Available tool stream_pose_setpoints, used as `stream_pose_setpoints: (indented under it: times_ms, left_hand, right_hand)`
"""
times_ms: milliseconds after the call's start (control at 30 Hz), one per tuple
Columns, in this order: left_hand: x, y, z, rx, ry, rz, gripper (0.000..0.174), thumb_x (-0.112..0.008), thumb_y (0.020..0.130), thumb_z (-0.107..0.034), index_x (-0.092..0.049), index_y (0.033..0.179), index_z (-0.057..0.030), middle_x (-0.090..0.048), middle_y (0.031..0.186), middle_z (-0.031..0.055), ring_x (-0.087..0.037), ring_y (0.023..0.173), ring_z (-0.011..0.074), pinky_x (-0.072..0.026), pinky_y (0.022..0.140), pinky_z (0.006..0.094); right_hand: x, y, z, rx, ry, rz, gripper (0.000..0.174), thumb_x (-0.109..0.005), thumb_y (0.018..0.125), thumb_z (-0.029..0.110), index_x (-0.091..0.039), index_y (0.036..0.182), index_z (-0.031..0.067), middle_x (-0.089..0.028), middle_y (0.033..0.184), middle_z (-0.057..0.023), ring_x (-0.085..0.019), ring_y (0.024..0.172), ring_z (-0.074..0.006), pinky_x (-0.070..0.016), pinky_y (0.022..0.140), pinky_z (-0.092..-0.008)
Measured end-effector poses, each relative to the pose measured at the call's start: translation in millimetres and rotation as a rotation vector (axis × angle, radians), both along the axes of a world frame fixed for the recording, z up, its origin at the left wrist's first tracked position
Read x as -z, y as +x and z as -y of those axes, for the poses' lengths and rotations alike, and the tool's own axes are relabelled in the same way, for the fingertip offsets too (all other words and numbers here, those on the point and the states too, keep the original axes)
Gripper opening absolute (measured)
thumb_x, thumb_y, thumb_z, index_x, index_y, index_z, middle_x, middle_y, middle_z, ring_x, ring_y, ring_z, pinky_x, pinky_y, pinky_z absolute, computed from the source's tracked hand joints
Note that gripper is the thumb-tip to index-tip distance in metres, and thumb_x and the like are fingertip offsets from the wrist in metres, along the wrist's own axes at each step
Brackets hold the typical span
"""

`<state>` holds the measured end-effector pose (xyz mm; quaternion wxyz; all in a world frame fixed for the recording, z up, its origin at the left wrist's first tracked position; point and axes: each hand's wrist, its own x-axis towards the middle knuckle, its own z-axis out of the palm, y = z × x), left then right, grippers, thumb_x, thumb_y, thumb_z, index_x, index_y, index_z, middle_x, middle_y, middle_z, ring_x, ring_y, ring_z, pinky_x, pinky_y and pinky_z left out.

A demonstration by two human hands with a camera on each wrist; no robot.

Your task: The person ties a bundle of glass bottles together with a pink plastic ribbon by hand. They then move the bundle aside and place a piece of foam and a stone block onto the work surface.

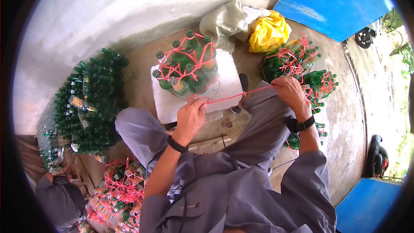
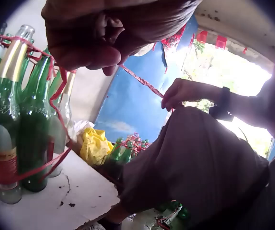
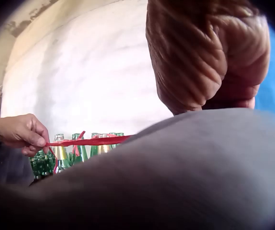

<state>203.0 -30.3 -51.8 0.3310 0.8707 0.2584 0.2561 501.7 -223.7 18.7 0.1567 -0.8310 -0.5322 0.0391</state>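
Several green glass bottles [image 1: 189, 67], laced together around their necks with red plastic string, stand upright on a white slab [image 1: 230, 77]. In front of the bundle, my left hand [image 1: 189, 118] pinches the red string [image 1: 237, 97] between thumb and fingers. Over the right knee, my right hand [image 1: 291, 95] grips the string farther along, and the stretch between the hands is taut. From the left hand, a slack loop of string [image 2: 56, 103] hangs beside the bottles in the left wrist view. The right hand's fingertips are hidden by the knee in the right wrist view.
A tall heap of green bottles [image 1: 92, 99] lies against the wall at left. Tied bundles [image 1: 291, 58] stand at right, others [image 1: 120, 194] at lower left near another person [image 1: 60, 198]. A yellow sack [image 1: 269, 32] and a pale sack [image 1: 224, 21] sit behind the slab.
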Motion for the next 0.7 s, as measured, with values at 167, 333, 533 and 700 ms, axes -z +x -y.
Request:
stream_pose_setpoints:
  times_ms: [167,333,533,700]
  left_hand:
    - [35.6,-21.5,-9.4,-0.02,0.014,-0.225,0.011,-0.066,0.088,-0.013,-0.071,0.09,-0.003,-0.07,0.083,0.0173,-0.066,0.078,0.0387,-0.0522,0.072,0.0466]
    - [35.7,-31.5,-13.4,-0.009,-0.019,-0.357,0.013,-0.067,0.088,-0.015,-0.07,0.09,-0.0033,-0.07,0.084,0.0167,-0.067,0.082,0.0387,-0.0528,0.074,0.0466]
    - [22.0,-21.3,-3.0,0.108,-0.116,-0.301,0.017,-0.069,0.088,-0.013,-0.07,0.101,-0.0028,-0.07,0.095,0.0184,-0.067,0.087,0.0398,-0.0535,0.08,0.0454]
    - [-3.3,-8.2,14.8,0.068,-0.107,-0.109,0.042,-0.068,0.085,-0.004,-0.059,0.126,-0.0005,-0.064,0.122,0.018,-0.068,0.084,0.0369,-0.0561,0.075,0.0425]
  right_hand:
    - [47.9,-7.5,-22.1,-0.143,-0.211,0.002,0.018,-0.057,0.08,0.011,-0.075,0.082,0.0086,-0.07,0.084,-0.0175,-0.068,0.083,-0.0366,-0.0542,0.075,-0.0464]
    - [88.3,-13.0,-25.6,-0.169,-0.308,-0.039,0.016,-0.063,0.081,0.013,-0.077,0.086,0.0083,-0.071,0.086,-0.0161,-0.068,0.086,-0.035,-0.054,0.077,-0.0445]
    - [60.1,7.5,-17.3,-0.026,-0.221,-0.08,0.014,-0.066,0.083,0.019,-0.077,0.082,0.0103,-0.072,0.083,-0.0167,-0.07,0.082,-0.0352,-0.0559,0.076,-0.0461]
    - [18.9,64.5,23.5,0.458,0.088,-0.515,0.025,-0.065,0.093,0.024,-0.074,0.088,0.0008,-0.071,0.075,-0.009,-0.069,0.064,-0.0188,-0.0561,0.063,-0.034]
